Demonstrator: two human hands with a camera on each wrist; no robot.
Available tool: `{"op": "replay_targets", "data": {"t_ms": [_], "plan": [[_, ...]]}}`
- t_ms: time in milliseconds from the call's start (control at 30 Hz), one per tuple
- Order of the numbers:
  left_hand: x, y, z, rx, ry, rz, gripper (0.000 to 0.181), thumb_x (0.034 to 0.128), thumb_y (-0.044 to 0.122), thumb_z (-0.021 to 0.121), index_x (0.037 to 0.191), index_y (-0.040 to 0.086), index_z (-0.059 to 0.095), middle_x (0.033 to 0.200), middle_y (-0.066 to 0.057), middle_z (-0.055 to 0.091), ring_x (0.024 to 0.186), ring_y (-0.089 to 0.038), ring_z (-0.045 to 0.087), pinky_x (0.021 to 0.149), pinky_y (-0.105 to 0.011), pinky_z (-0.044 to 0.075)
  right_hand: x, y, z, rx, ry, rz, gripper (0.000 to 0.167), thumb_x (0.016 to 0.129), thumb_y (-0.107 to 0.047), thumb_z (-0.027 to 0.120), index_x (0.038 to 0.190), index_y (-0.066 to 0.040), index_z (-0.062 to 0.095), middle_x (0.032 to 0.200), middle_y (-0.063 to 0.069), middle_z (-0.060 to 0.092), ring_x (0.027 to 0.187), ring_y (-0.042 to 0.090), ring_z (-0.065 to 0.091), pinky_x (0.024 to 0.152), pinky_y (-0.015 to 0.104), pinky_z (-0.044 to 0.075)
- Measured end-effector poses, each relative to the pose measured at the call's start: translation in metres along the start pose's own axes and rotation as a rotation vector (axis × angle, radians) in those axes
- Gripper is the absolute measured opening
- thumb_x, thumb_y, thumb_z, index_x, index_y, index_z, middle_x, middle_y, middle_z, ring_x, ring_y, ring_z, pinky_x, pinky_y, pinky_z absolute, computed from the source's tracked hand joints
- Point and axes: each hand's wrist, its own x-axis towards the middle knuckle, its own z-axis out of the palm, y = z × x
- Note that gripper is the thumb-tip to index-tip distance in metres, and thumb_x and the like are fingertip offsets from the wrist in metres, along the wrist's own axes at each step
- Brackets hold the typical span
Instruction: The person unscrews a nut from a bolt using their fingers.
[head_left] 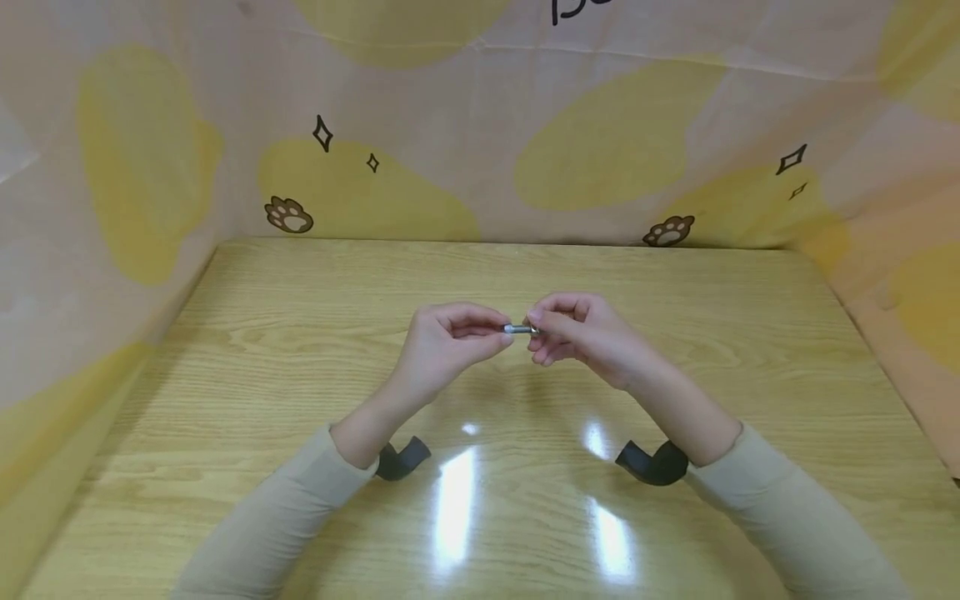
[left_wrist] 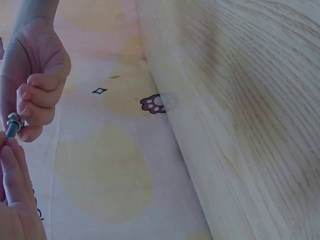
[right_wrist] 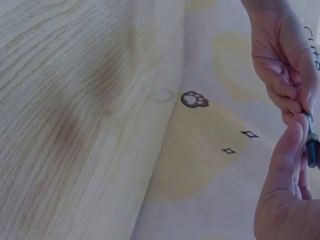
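Observation:
A small metal bolt [head_left: 519,329] is held level above the table between both hands. The left hand [head_left: 450,346] pinches its left end between thumb and fingers. At its other end the right hand [head_left: 588,333] pinches a nut [head_left: 534,330] with thumb and forefinger, its other fingers curled below. The left wrist view shows the threaded bolt [left_wrist: 12,130] with the nut [left_wrist: 15,119] near the right hand's fingers. In the right wrist view a threaded end [right_wrist: 312,152] sticks out past the right hand [right_wrist: 285,185]; the left hand [right_wrist: 282,60] covers the other end.
Beneath the hands lies a wood-grain table [head_left: 300,292] with bright light reflections near its front. A patterned cloth [head_left: 480,125] stands behind it and along both sides. Black curved pieces [head_left: 405,458] show at both wrists, beside the light sleeves.

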Motion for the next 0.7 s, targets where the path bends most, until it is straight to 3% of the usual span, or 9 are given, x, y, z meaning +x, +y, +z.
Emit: {"op": "replay_targets", "data": {"t_ms": [67,200,333,467,700], "plan": [[-0.0001,0.0006,0.0001,-0.004,-0.003,0.000,0.016,0.0794,0.001,0.072,0.094,-0.006,0.068,0.091,-0.013,0.069,0.080,-0.022,0.068,0.074,-0.033,0.057,-0.0009,0.0001,-0.0012,-0.008,-0.009,-0.028,0.006,0.089,-0.002,0.058,0.090,-0.006,0.062,0.079,0.004,0.064,0.070,0.014,0.064,0.071,0.027,0.055],[0.0000,0.0010,0.0001,-0.009,0.003,-0.006,0.016,0.0794,-0.001,0.071,0.094,-0.006,0.068,0.091,-0.014,0.069,0.079,-0.022,0.068,0.073,-0.033,0.057,-0.0024,-0.0006,-0.0034,-0.029,-0.018,-0.067,0.019,0.083,0.004,0.062,0.099,-0.006,0.059,0.092,0.005,0.062,0.080,0.014,0.064,0.080,0.030,0.054],[0.0010,0.0021,0.0003,-0.001,0.006,-0.002,0.016,0.0795,0.000,0.072,0.094,-0.006,0.068,0.091,-0.013,0.069,0.080,-0.022,0.068,0.074,-0.033,0.057,-0.0025,-0.0030,-0.0035,-0.006,-0.005,-0.032,0.007,0.091,-0.005,0.057,0.096,-0.007,0.061,0.085,0.006,0.064,0.073,0.014,0.064,0.073,0.028,0.056],[0.0020,0.0027,0.0007,0.005,-0.001,0.011,0.017,0.0793,0.001,0.072,0.094,-0.005,0.068,0.091,-0.013,0.069,0.079,-0.022,0.068,0.074,-0.034,0.057,-0.0019,-0.0035,-0.0030,0.033,-0.004,-0.007,0.012,0.094,-0.007,0.053,0.087,-0.007,0.063,0.073,0.005,0.065,0.064,0.013,0.063,0.065,0.026,0.056],[0.0013,0.0028,-0.0004,-0.005,-0.001,0.002,0.016,0.0794,-0.001,0.071,0.095,-0.006,0.068,0.091,-0.014,0.069,0.079,-0.022,0.068,0.073,-0.033,0.057,-0.0040,-0.0035,-0.0053,0.027,-0.023,-0.067,0.019,0.083,0.008,0.060,0.096,-0.006,0.061,0.090,0.006,0.063,0.080,0.015,0.064,0.078,0.028,0.055]]}}
